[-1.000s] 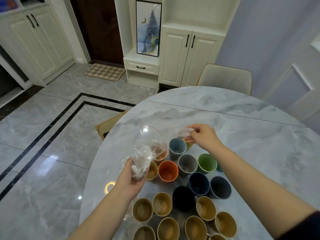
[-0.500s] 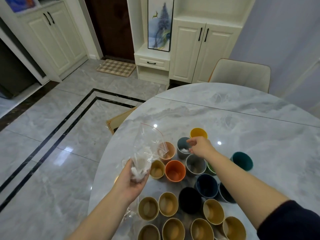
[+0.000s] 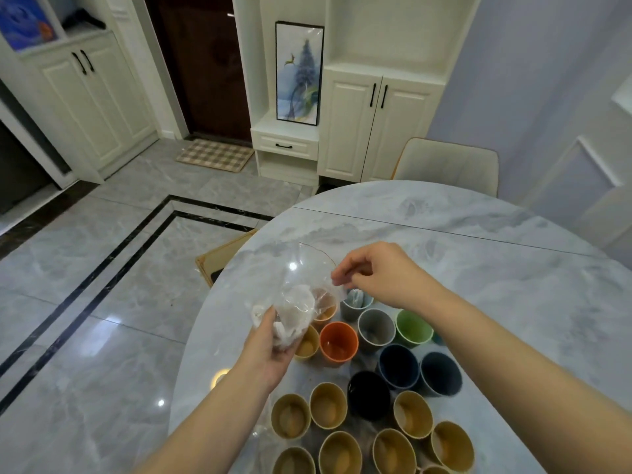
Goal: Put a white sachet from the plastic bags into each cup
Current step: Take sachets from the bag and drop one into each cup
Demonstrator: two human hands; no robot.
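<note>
My left hand point(image 3: 270, 350) grips the bottom of a clear plastic bag point(image 3: 301, 282) with several white sachets point(image 3: 295, 311) bunched inside, held above the cups' left side. My right hand point(image 3: 379, 275) hovers over the far cups, its fingertips pinched together at the bag's open rim; no sachet shows in it. A white sachet point(image 3: 355, 297) stands in the grey-blue cup point(image 3: 349, 309). The orange cup point(image 3: 338, 342), grey cup point(image 3: 376, 326), green cup point(image 3: 412, 328), navy cup point(image 3: 398, 366), black cup point(image 3: 369, 395) and several tan cups point(image 3: 328, 405) cluster on the table.
The cups stand near the front left of a marble oval table point(image 3: 496, 268). More clear plastic point(image 3: 261, 432) lies by my left wrist. A cream chair point(image 3: 448, 165) stands at the far side, and a chair seat point(image 3: 222, 258) pokes out at the table's left edge.
My right hand lowered a sachet into the grey-blue cup, let it go, and has come back up to the bag's mouth. My left hand stayed put with the bag.
</note>
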